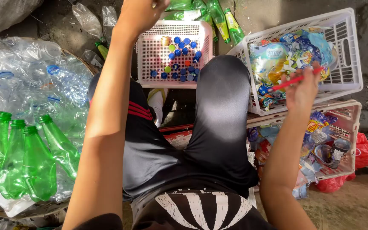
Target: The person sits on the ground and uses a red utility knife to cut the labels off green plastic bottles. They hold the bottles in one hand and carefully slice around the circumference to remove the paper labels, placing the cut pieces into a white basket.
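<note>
**Sorting among bottles, caps and wrappers**

Green plastic bottles (26, 162) are lying at far left beside a heap of clear crushed bottles (43, 81). The left hand (140, 15) is reaching up over the pink basket (150, 55) of bottle caps (182, 59); its fingers are curling inward, and whether they hold anything cannot be told. Further right, the right hand (302, 91) is pinching a thin red stick (295, 79) above the white crate (346, 64) filled with torn wrappers (278, 59).

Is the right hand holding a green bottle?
No, the right hand holds a thin red tool over the white basket of wrappers.
</note>
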